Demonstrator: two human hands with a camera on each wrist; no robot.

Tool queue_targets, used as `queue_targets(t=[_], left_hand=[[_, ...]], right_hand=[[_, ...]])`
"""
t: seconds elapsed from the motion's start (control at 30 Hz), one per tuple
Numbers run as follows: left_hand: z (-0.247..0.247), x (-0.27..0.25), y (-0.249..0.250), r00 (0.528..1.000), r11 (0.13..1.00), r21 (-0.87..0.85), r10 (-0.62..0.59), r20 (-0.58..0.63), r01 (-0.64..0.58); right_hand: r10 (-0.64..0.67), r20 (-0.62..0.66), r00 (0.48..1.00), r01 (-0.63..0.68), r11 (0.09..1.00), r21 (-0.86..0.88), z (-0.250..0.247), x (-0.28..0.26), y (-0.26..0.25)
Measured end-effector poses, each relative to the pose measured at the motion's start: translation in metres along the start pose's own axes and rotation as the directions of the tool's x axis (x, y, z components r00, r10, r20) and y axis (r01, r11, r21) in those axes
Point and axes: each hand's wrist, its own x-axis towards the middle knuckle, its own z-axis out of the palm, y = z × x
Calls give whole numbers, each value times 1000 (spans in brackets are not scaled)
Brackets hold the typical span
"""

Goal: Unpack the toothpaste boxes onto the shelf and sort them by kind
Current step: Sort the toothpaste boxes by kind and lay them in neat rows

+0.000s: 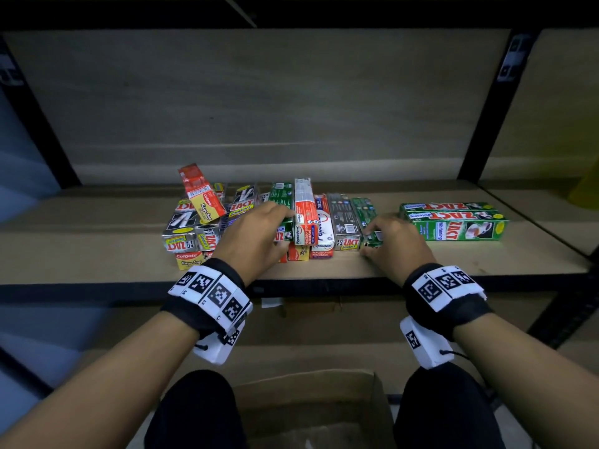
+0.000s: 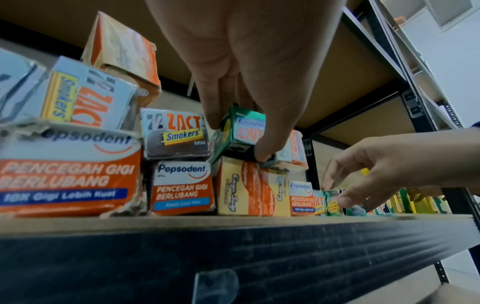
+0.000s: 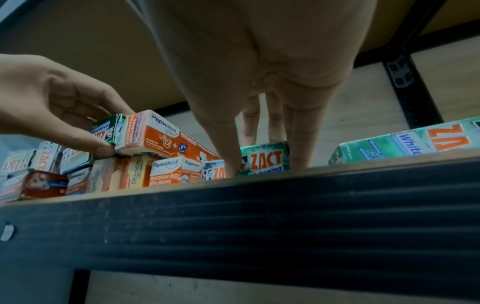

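I see green Zact Whitening boxes (image 1: pixel 453 222) with red letters, silver-black Zact Smokers boxes (image 1: pixel 345 222) with yellow labels, red-white Pepsodent boxes (image 1: pixel 304 218), and a red-yellow Colgate box (image 1: pixel 201 196). My wristbands (image 1: pixel 210 293) are black with white, black-patterned squares.

My shelf (image 1: pixel 421 264) is a pale wooden board with a dark metal front edge. On it at ten o'clock sits a jumbled pile of toothpaste boxes (image 1: pixel 201 228); at two o'clock, two green Zact Whitening boxes (image 1: pixel 453 222) lie side by side.
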Motion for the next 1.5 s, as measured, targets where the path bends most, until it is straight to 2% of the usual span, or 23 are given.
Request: queue_targets(t=[0.2,0.4,0.5,0.67,0.73,0.87,1.07,1.13,1.27,1.4,1.43,1.5], left_hand=[[-14,8,12,996,999,-18,44,-71,-46],[-23,18,25,988,995,-48,75,-137,-82],[-27,19,33,979,992,-70,95,-181,-109],[-33,23,56,952,963,-201,117,-283,-178],[-32,27,65,946,953,-218,142,-293,-211],[-33,38,82,928,945,-126,260,-268,-302],[-46,61,121,893,902,-103,388,-230,-419],[-48,68,136,870,878,-88,444,-216,-470],[-45,80,166,829,834,-65,531,-173,-548],[-44,91,190,791,794,-78,583,-185,-603],[-44,93,195,780,784,-79,592,-205,-616],[-42,96,203,757,766,-83,603,-251,-638]], right_hand=[[60,-11,998,-59,997,52,-2,0,-2],[109,-82,991,-102,991,89,-16,4,-10],[176,-104,979,-155,971,181,-23,8,-12],[267,-131,955,-204,909,363,-37,8,-5],[304,-148,941,-207,865,458,-43,4,2],[432,-144,890,-246,721,648,-57,-4,26],[531,29,847,-322,468,823,-79,-20,68],[531,88,843,-363,440,822,-84,-25,87],[532,158,832,-434,446,783,-95,-33,118],[506,230,831,-421,303,855,-97,-43,129],[481,225,847,-409,322,854,-97,-44,133],[440,163,883,-388,489,781,-96,-46,142]])
